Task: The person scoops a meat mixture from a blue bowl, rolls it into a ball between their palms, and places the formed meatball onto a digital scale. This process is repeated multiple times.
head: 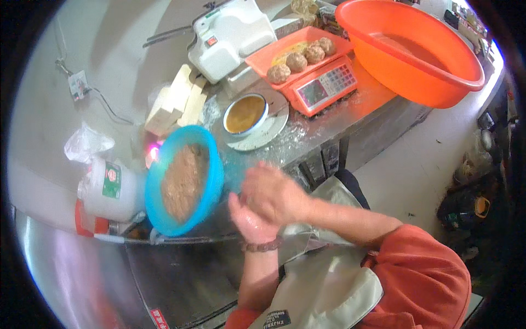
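My right hand (273, 193), blurred, cups over the palm of my left hand (254, 224), which has a bracelet at the wrist. Whatever lies between the palms is hidden. Left of them stands a blue plastic basin (218, 181) with a brown minced mixture (185, 183). Beyond the hands, a blue-rimmed white bowl (245, 114) of yellow-brown liquid rests on a round pale plate (263, 137). Several balls of the mixture (296, 62) sit in a row in the orange tray (263, 61) of a digital scale (322, 88).
A large orange basin (415, 78) stands at the upper right, beside the scale. Behind are a white appliance (234, 37) and pale blocks (176, 98). A white plastic container (113, 189) stands left of the blue basin. White powder dusts the metal worktop (312, 135).
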`<action>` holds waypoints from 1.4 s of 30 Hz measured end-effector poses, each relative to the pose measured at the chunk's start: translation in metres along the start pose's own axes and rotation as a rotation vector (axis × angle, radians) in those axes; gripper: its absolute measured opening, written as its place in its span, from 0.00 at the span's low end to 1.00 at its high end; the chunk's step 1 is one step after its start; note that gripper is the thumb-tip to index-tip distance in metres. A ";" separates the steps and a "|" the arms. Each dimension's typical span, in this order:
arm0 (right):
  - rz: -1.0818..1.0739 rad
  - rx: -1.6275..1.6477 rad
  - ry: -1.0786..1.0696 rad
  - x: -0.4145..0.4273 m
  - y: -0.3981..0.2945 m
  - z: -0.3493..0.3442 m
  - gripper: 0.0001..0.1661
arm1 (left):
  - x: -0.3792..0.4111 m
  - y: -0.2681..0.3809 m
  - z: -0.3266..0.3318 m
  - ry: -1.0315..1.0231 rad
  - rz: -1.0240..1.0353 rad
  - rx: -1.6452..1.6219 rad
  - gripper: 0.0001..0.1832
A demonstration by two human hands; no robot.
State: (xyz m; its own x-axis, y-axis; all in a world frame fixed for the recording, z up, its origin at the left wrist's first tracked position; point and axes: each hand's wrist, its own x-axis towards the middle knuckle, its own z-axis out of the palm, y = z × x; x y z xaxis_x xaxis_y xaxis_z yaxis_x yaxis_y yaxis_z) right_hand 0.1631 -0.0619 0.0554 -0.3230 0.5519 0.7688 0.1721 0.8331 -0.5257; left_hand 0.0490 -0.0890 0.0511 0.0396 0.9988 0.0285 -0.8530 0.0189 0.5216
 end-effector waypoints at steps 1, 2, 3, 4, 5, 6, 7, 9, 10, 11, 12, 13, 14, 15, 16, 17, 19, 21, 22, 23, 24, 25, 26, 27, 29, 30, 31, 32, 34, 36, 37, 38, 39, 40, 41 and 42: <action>-0.020 0.083 0.019 -0.010 -0.013 0.006 0.16 | -0.001 0.004 -0.010 -0.107 0.036 -0.022 0.35; 0.021 0.268 0.032 -0.013 -0.022 0.010 0.19 | 0.003 0.003 -0.009 -0.054 0.051 -0.047 0.38; 0.102 0.097 0.097 -0.010 -0.020 0.024 0.18 | 0.004 -0.003 -0.010 -0.098 0.031 0.048 0.38; 0.190 -0.076 0.156 0.003 -0.023 0.038 0.16 | 0.003 -0.013 -0.017 -0.138 0.006 0.139 0.39; 0.193 -0.055 0.004 0.007 -0.012 0.024 0.15 | 0.001 -0.019 -0.020 -0.179 -0.020 0.229 0.40; 0.189 -0.027 -0.162 0.022 -0.012 0.004 0.15 | -0.001 -0.019 -0.018 -0.233 -0.168 -0.197 0.42; 0.149 -0.044 -0.129 0.016 -0.008 0.000 0.15 | -0.005 -0.013 -0.008 -0.118 -0.135 -0.150 0.43; 0.065 -0.079 -0.062 0.009 0.003 0.003 0.15 | -0.013 0.007 0.008 0.106 -0.061 -0.054 0.44; -0.043 0.027 0.035 0.002 -0.008 0.007 0.15 | -0.007 0.013 0.000 -0.181 -0.032 0.099 0.42; -0.060 0.134 0.112 0.000 -0.021 0.011 0.15 | -0.002 0.010 0.000 -0.169 0.013 0.166 0.41; -0.085 0.130 0.130 0.009 -0.032 0.006 0.14 | 0.003 0.003 0.002 -0.149 0.049 0.228 0.40; -0.106 0.143 0.150 0.013 -0.040 0.006 0.13 | 0.002 -0.001 0.009 -0.090 0.051 0.223 0.39; -0.013 0.070 0.085 0.017 -0.033 0.002 0.14 | -0.001 -0.006 0.015 -0.025 0.050 0.214 0.38; 0.062 -0.009 0.022 0.027 -0.019 -0.005 0.15 | -0.003 -0.010 0.021 0.032 0.053 0.205 0.37; 0.141 -0.094 -0.039 0.033 -0.010 -0.009 0.16 | -0.006 -0.007 0.039 0.144 0.037 0.166 0.37; 0.092 -0.052 -0.056 0.024 -0.006 -0.007 0.16 | -0.007 -0.005 0.048 0.257 0.022 0.127 0.38; -0.021 0.043 -0.099 0.004 -0.007 -0.005 0.16 | -0.010 0.014 0.020 -0.115 -0.041 0.075 0.43; -0.173 0.207 0.104 0.000 -0.032 -0.003 0.14 | -0.005 0.012 0.021 0.021 0.044 -0.150 0.42; -0.186 0.205 0.091 0.001 -0.028 0.000 0.14 | -0.003 0.004 0.015 -0.011 0.039 0.010 0.42; -0.199 0.204 0.079 0.001 -0.022 0.004 0.14 | -0.001 -0.009 0.003 -0.043 0.034 0.171 0.42; 0.055 -0.181 0.263 0.001 -0.021 0.026 0.15 | 0.001 -0.016 0.002 -0.041 -0.009 0.206 0.41; 0.314 -0.568 0.442 0.003 -0.024 0.058 0.17 | 0.003 -0.023 0.002 -0.041 -0.052 0.242 0.41; 0.320 -0.587 0.411 -0.003 -0.024 0.062 0.17 | -0.001 -0.022 0.005 0.011 -0.101 0.134 0.41; 0.331 -0.604 0.389 -0.006 -0.026 0.064 0.17 | -0.005 -0.019 0.009 0.059 -0.153 0.032 0.40; -0.136 0.066 -0.012 -0.016 -0.011 0.006 0.12 | -0.008 -0.011 0.003 -0.019 -0.107 0.001 0.39; -0.148 0.172 0.071 -0.013 -0.020 0.003 0.10 | -0.010 -0.009 0.004 -0.057 -0.100 -0.005 0.39; -0.084 0.192 0.109 -0.014 -0.015 0.007 0.10 | -0.010 -0.008 0.003 -0.094 -0.093 -0.010 0.40; -0.019 0.212 0.147 -0.016 -0.003 0.014 0.11 | -0.004 -0.009 -0.012 -0.053 -0.106 0.219 0.46; 0.220 0.365 0.155 -0.016 0.017 0.019 0.12 | -0.010 -0.011 0.000 0.127 -0.116 0.075 0.44; 0.852 0.631 0.155 -0.001 0.018 -0.001 0.16 | -0.014 -0.009 0.008 0.054 -0.130 -0.170 0.40; 0.975 1.508 0.495 0.017 0.021 -0.005 0.17 | -0.013 -0.006 0.008 0.023 -0.135 -0.201 0.39; 0.798 1.429 0.531 0.033 0.009 -0.024 0.16 | -0.013 0.002 0.008 0.005 -0.130 -0.229 0.38; 0.621 1.349 0.573 0.049 -0.003 -0.043 0.15 | -0.014 0.008 0.007 -0.010 -0.123 -0.260 0.37; 0.306 0.854 0.507 0.058 -0.018 -0.061 0.13 | -0.013 0.013 0.010 0.077 -0.103 -0.273 0.35; 0.032 0.363 0.580 0.067 -0.033 -0.078 0.13 | -0.012 0.012 0.000 0.052 -0.029 -0.259 0.34; -0.053 0.304 0.363 0.061 -0.031 -0.075 0.12 | -0.009 0.011 -0.003 0.079 -0.038 -0.271 0.32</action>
State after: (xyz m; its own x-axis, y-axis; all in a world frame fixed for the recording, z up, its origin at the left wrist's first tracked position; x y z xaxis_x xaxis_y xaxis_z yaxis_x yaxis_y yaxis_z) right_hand 0.2082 -0.0514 0.1459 0.0314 0.5318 0.8463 -0.1337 0.8413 -0.5237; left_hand 0.0377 -0.0974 0.0546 0.0428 0.9974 -0.0584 -0.9600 0.0572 0.2739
